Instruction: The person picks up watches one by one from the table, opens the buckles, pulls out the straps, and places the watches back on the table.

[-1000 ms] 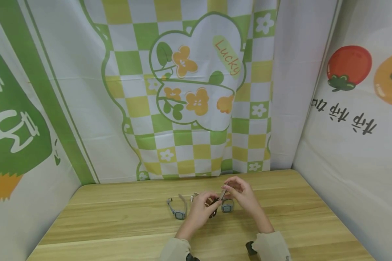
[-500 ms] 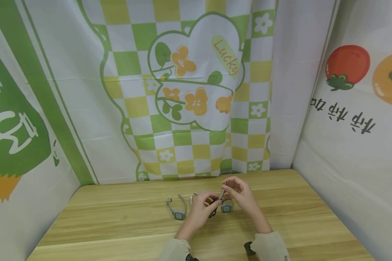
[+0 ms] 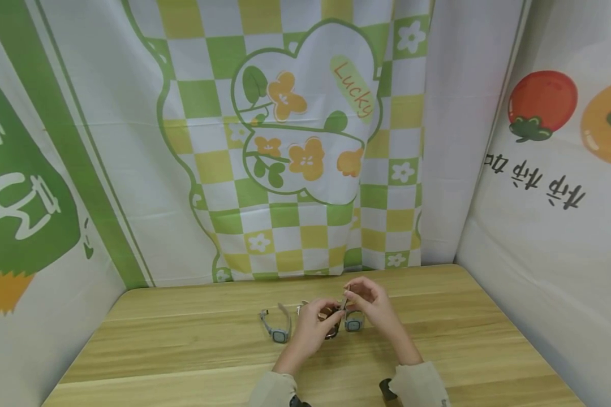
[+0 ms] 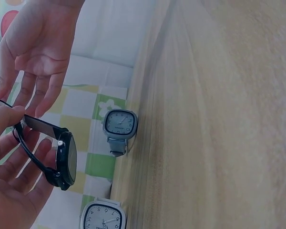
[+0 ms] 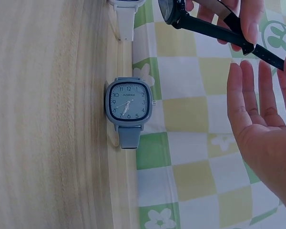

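Note:
Both hands hold a black wristwatch [image 4: 67,160] raised above the table. Its strap is looped, and the case hangs beneath the left hand [image 3: 313,323]. Thumb and fingers of that hand pinch the strap near the buckle [image 5: 248,48]. The right hand [image 3: 377,304] pinches the strap's free tip between thumb and forefinger; its other fingers are spread in the right wrist view. Just beyond the hands, a blue-grey square watch [image 5: 128,102] stands on the table. A white watch [image 4: 103,217] is mostly hidden behind the left hand in the head view.
Another grey watch [image 3: 280,336] with its strap undone lies left of the hands on the wooden table [image 3: 183,339]. A checked curtain [image 3: 295,237] hangs along the table's back edge, and printed cloth walls stand on both sides.
The right hand has shifted slightly left, toward the left hand, with the strap tip. The left hand stays almost still, and the other watches have not moved.

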The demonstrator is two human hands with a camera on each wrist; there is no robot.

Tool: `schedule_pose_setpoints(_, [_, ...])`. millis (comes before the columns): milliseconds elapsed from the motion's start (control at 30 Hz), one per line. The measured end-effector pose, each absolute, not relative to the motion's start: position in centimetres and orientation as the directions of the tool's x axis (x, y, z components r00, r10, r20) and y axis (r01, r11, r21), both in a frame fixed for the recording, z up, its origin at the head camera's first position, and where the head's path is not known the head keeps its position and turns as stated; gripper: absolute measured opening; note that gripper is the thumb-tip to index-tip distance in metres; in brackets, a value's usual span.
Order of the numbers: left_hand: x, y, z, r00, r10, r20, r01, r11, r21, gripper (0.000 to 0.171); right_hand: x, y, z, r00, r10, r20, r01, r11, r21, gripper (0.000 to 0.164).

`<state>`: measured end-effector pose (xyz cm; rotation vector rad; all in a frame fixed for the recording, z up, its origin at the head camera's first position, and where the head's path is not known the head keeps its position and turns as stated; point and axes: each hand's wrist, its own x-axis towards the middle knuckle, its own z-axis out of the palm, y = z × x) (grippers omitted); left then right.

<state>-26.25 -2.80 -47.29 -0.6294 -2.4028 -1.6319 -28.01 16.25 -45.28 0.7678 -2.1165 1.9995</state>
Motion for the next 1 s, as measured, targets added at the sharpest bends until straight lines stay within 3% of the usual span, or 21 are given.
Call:
schedule_pose_setpoints(567, [-26.33,-2.63,-47.28,-0.903,0.209,0.376,0.421,0.249,0.873,0.022,-28.00,15.96,-45.39,-0.889,-0.232,0.395,-0.401,-0.027,-0.916,0.024])
schedule_pose_setpoints(1000, [-25.96,-2.51,-46.89,-0.930,0.181,0.319,0.340,0.099,0.935,0.022,-27.99,15.52,-45.45,-0.922,-0.214,0.322,-0.312,-0.080,-0.947,0.029])
